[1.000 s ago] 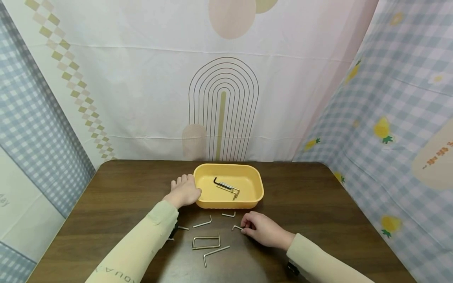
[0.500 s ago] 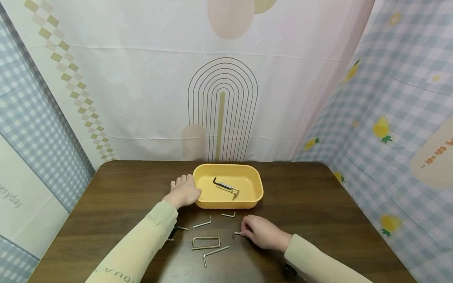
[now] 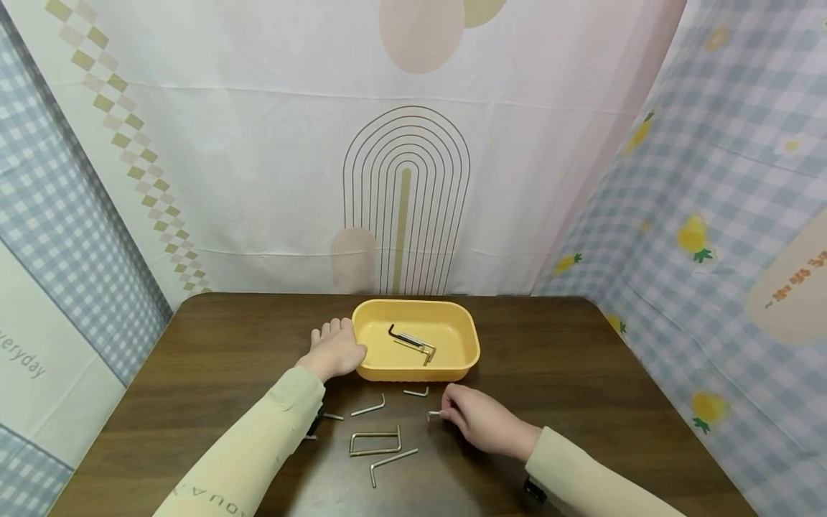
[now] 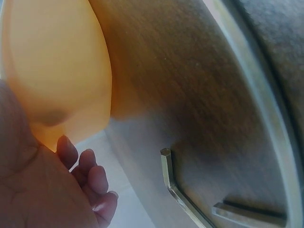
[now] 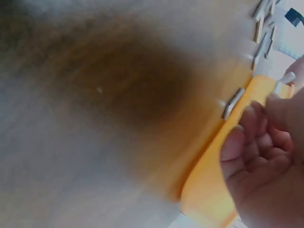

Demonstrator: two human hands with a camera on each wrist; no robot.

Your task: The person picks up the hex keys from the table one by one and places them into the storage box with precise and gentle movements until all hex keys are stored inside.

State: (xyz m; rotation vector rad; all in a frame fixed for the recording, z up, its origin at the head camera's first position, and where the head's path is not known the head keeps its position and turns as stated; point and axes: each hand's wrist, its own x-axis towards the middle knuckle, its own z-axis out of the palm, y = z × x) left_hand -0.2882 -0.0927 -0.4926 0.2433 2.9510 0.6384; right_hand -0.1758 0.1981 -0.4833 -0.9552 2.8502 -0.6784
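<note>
a white cloth (image 3: 278, 172) printed with thin arches hangs behind the table (image 3: 549, 373), and blue gingham cloth (image 3: 749, 122) with yellow fruit prints covers the right side. the dark wood-grain table carries a yellow plastic tray (image 3: 457, 345) near its far edge; inside, a black hex key (image 3: 405, 339) lies bunched with metallic ones.

the person's left hand (image 3: 334, 350) rests against the tray's left end, thumb at the rim, the other fingers relaxed and reaching past the outside. the right hand (image 3: 481, 420) is in front of the tray, thumb and fingers pinched together on a silver hex key (image 3: 434, 413), whose bent end sticks out to the left; whether it touches the table cannot be told.

just beyond it lies a small hex key (image 3: 416, 393), close to the tray. further left are another silver hex key (image 3: 368, 411), two brass-toned hex keys (image 3: 376, 452) forming a rectangle, and a longer silver one (image 3: 395, 459) nearest the person.
</note>
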